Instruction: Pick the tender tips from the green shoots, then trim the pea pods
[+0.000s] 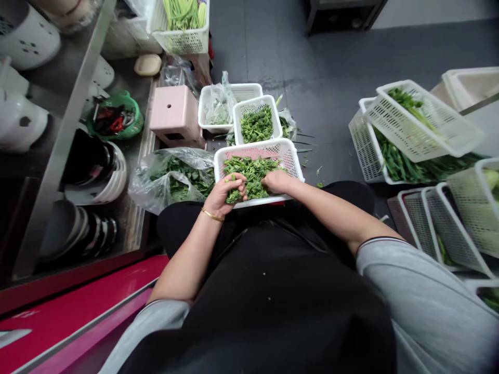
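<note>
A white plastic basket (219,165) in front of my lap holds a heap of green florets (253,169) that look like broccolini. My left hand (225,196) is closed at the basket's near left corner. Cut green stems poke out above its fingers, and a floret head shows below them. Over the right part of the heap, my right hand (277,182) has its fingers curled down into the greens; what it grips is hidden. Just beyond stands a smaller white basket (236,127) with more of the same florets.
To the left lie a clear bag of leafy greens (183,174), a pink stool (171,111) and a shelf with stacked bowls (105,171). Another white tub (203,109) with a plastic bag is farther off. White crates of green vegetables (421,122) stand at the right.
</note>
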The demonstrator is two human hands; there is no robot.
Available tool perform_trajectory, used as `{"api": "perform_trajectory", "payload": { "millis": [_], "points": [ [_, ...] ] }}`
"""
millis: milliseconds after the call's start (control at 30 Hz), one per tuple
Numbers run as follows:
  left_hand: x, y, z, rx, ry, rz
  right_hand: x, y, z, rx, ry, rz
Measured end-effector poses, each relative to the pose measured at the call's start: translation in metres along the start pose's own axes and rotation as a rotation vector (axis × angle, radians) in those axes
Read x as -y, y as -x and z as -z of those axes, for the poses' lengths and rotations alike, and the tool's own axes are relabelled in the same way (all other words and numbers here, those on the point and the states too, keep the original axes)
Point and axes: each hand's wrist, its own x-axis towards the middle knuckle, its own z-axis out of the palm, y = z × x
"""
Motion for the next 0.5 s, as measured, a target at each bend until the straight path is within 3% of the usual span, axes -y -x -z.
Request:
{"api": "perform_trajectory", "payload": {
  "millis": [133, 267, 367, 433, 500],
  "points": [
    [0.007, -0.006, 0.008, -0.141, -0.203, -0.026, -0.018, 0.007, 0.009, -0.059, -0.101, 0.003],
    [0.013, -0.014, 0.000, -0.237, -0.631, -0.254, -0.018, 0.036, 0.033, -0.140, -0.141, 0.057],
    [0.009, -0.017, -0.012, -0.095, -1.064, -0.385, 0.003, 0.057, 0.045, -0.233, -0.049, 0.156],
    [0.006, -0.015, -0.015, 0.070, -1.205, -0.335, 0.019, 0.070, 0.044, -0.292, 0.003, 0.191],
    [0.005, -0.008, -0.014, 0.243, -1.170, -0.187, 0.032, 0.082, 0.035, -0.306, 0.010, 0.194]
  ]
}}
